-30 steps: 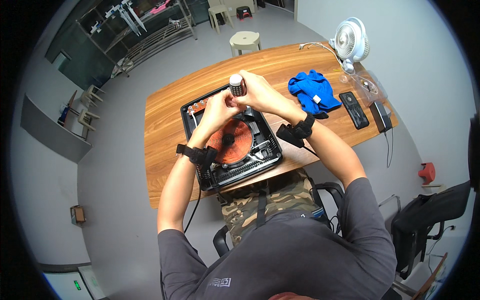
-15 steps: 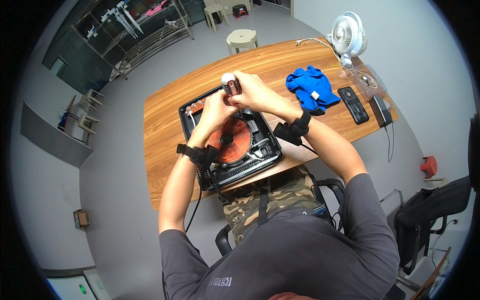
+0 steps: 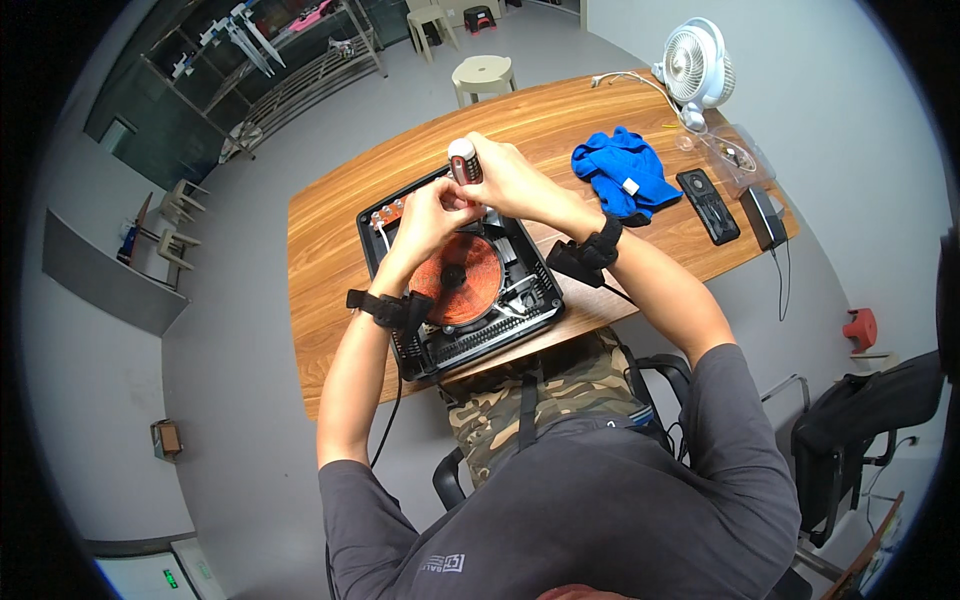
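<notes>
In front of me lies an opened induction cooker, its black casing (image 3: 535, 318) holding a round copper-coloured coil (image 3: 478, 270). My right hand (image 3: 512, 183) grips a screwdriver (image 3: 464, 165) with a thick red and black handle and a pale end cap. It stands nearly upright over the far part of the casing. My left hand (image 3: 432, 215) is closed, its fingertips pinched together close below the handle; what lies between them is hidden. The screwdriver's tip is covered by my fingers. Black bands with small boxes sit on both wrists.
On the wooden table (image 3: 340, 230), to the right, lie a blue cloth (image 3: 622, 175), a black phone-like case (image 3: 708, 205) and a black box with a cable (image 3: 763, 217). Behind them stand a clear plastic container (image 3: 738, 158) and a white fan (image 3: 697, 65). A stool (image 3: 484, 75) is beyond the far edge.
The screwdriver has shifted slightly right and toward the far side with my right hand. The left fingers have changed their pose a little and moved slightly down from the handle.
</notes>
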A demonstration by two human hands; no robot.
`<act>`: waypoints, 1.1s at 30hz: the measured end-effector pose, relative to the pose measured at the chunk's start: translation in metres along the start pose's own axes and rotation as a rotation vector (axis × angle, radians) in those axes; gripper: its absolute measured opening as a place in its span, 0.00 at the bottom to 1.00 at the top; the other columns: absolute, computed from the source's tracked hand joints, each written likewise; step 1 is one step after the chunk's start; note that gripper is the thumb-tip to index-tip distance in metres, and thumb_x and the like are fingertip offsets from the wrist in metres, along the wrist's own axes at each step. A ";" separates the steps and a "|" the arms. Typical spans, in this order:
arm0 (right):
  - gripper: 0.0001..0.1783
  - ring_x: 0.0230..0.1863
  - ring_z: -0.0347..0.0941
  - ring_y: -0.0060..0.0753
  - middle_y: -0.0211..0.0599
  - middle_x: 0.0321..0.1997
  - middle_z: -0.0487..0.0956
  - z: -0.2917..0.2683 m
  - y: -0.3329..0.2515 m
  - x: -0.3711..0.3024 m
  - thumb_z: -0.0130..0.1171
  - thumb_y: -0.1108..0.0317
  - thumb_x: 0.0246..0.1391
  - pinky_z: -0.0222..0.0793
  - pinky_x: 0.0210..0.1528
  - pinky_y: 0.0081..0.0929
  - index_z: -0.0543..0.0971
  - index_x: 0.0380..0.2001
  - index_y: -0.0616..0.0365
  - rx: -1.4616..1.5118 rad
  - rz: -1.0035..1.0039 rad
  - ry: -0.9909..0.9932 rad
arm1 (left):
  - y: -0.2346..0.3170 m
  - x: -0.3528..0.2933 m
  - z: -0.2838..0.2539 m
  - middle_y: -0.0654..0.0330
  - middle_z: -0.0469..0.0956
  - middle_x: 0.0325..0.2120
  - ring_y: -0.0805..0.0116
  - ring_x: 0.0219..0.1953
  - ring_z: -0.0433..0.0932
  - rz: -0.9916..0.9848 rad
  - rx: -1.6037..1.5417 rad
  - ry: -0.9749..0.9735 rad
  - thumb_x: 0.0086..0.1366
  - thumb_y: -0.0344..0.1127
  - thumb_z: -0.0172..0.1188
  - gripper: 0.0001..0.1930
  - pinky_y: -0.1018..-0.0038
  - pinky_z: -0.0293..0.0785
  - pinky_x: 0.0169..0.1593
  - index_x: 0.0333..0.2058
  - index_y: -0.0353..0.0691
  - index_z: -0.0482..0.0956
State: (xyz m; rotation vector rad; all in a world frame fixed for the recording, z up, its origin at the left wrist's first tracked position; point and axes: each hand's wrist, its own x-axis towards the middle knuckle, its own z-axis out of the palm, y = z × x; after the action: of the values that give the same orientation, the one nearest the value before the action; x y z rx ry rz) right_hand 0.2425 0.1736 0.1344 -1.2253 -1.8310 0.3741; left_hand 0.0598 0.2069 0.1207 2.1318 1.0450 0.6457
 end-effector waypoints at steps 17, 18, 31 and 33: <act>0.25 0.40 0.83 0.50 0.52 0.36 0.82 -0.020 -0.014 -0.006 0.71 0.69 0.49 0.77 0.43 0.40 0.72 0.47 0.64 0.056 0.049 0.051 | -0.011 0.005 0.019 0.47 0.86 0.33 0.51 0.38 0.86 0.058 0.479 -0.266 0.55 0.32 0.70 0.10 0.62 0.81 0.46 0.36 0.34 0.87; 0.25 0.40 0.83 0.50 0.52 0.36 0.82 -0.021 -0.015 -0.007 0.71 0.69 0.49 0.78 0.43 0.40 0.72 0.47 0.65 0.064 0.055 0.042 | -0.008 0.004 0.019 0.47 0.86 0.33 0.51 0.38 0.86 0.044 0.499 -0.259 0.55 0.32 0.70 0.10 0.62 0.81 0.46 0.35 0.34 0.87; 0.25 0.39 0.84 0.45 0.50 0.35 0.82 -0.020 -0.010 -0.014 0.71 0.69 0.50 0.78 0.42 0.38 0.71 0.48 0.64 0.083 0.076 0.042 | -0.011 0.009 0.031 0.44 0.83 0.28 0.45 0.34 0.84 0.067 0.514 -0.212 0.56 0.32 0.66 0.07 0.56 0.80 0.40 0.29 0.33 0.83; 0.25 0.39 0.84 0.45 0.49 0.35 0.82 -0.021 -0.010 -0.015 0.71 0.69 0.50 0.78 0.42 0.38 0.71 0.48 0.63 0.055 0.078 0.052 | -0.013 0.010 0.033 0.43 0.83 0.28 0.44 0.34 0.84 0.088 0.525 -0.204 0.56 0.32 0.65 0.08 0.56 0.80 0.39 0.29 0.33 0.83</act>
State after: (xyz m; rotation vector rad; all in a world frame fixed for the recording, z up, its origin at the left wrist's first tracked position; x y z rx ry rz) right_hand 0.2553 0.1514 0.1456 -1.2597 -1.7209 0.4297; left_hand 0.0805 0.2096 0.0909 2.6382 1.0969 0.1909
